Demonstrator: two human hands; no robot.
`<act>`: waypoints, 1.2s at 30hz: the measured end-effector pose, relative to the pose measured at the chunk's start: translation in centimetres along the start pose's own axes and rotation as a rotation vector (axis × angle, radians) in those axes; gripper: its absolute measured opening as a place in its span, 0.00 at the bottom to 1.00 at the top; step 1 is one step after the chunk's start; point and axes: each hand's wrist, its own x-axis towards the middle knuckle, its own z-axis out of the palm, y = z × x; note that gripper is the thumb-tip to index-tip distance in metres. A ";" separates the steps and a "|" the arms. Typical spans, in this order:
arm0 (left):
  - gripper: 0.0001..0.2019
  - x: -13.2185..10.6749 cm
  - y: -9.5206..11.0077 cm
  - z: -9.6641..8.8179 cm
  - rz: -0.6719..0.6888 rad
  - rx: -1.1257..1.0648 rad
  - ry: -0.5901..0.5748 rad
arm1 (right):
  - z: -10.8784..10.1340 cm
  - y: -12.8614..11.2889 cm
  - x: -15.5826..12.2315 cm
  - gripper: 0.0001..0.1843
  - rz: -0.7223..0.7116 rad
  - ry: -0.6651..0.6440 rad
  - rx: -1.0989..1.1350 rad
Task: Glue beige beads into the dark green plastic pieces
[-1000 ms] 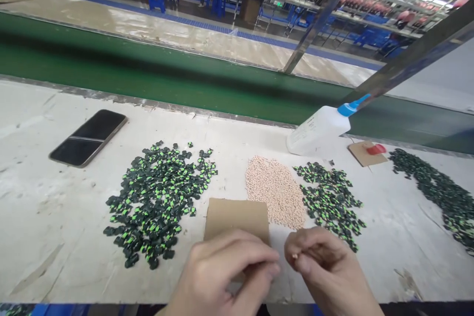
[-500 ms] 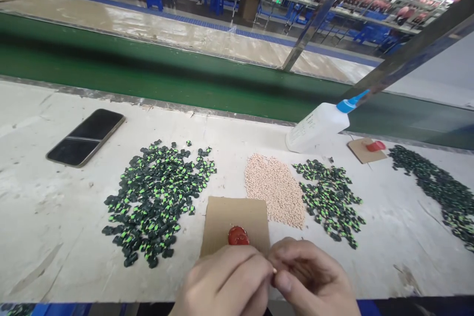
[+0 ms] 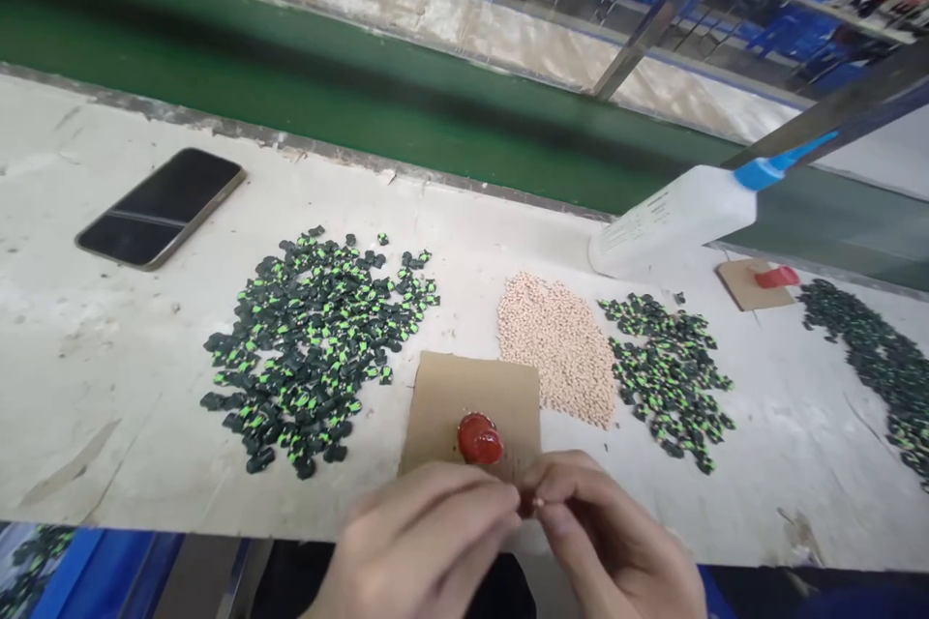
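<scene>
My right hand [image 3: 610,532] pinches a small beige bead [image 3: 538,503] between thumb and forefinger. My left hand [image 3: 428,537] meets it at the fingertips, its fingers pressed together; a small dark thing shows between the hands, but I cannot make it out. Just beyond them a red cap [image 3: 480,439] with a wet, glossy surface sits on a piece of cardboard [image 3: 464,382]. Behind that, to the right, beige beads [image 3: 555,343] lie in a flat heap. Small black-and-green pieces form a big pile on the left [image 3: 312,338] and a smaller pile [image 3: 668,377] right of the beads.
A phone [image 3: 164,208] lies at the back left. A white bottle with a blue nozzle [image 3: 674,218] leans at the back right. Beyond it are another cardboard piece [image 3: 740,285] with a red cap [image 3: 776,278] and more dark pieces [image 3: 871,358]. A green ledge [image 3: 326,106] borders the table.
The view has tilted down, so the table sits higher in it. My hands have drawn slightly apart, and more of the red cap shows. The bead stays in my right fingertips.
</scene>
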 end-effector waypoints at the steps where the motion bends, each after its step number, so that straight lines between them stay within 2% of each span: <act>1: 0.16 -0.1 -0.3 -0.3 -0.033 -0.017 0.001 | -0.3 0.4 0.0 0.07 -0.021 0.014 -0.083; 4: 0.17 -0.4 -1.3 -0.9 -0.082 0.018 0.031 | -0.7 1.4 0.1 0.09 -0.079 0.034 -0.287; 9: 0.12 -0.3 -2.2 -0.3 -0.059 0.068 0.065 | -0.7 2.3 0.3 0.12 -0.233 -0.051 -0.460; 14: 0.09 -0.1 -2.4 0.2 -0.078 0.082 0.064 | -0.6 2.3 0.3 0.11 -0.235 -0.041 -0.509; 24: 0.09 -0.3 -2.6 -0.1 -0.095 0.078 0.041 | -0.6 2.3 0.3 0.10 -0.244 -0.044 -0.553; 27: 0.10 -0.3 -2.7 -0.2 -0.113 0.057 0.038 | -0.5 2.3 0.3 0.11 -0.240 -0.045 -0.520; 30: 0.13 -0.1 -2.1 -0.6 -0.160 -0.005 0.056 | -0.4 1.8 0.1 0.10 -0.180 0.038 -0.422; 33: 0.14 0.2 -1.0 -1.0 -0.315 -0.117 0.070 | -0.4 0.8 0.1 0.07 -0.048 0.043 -0.258; 36: 0.13 0.6 0.0 -1.1 -0.546 -0.366 0.018 | -0.5 0.1 0.0 0.06 0.081 -0.020 -0.006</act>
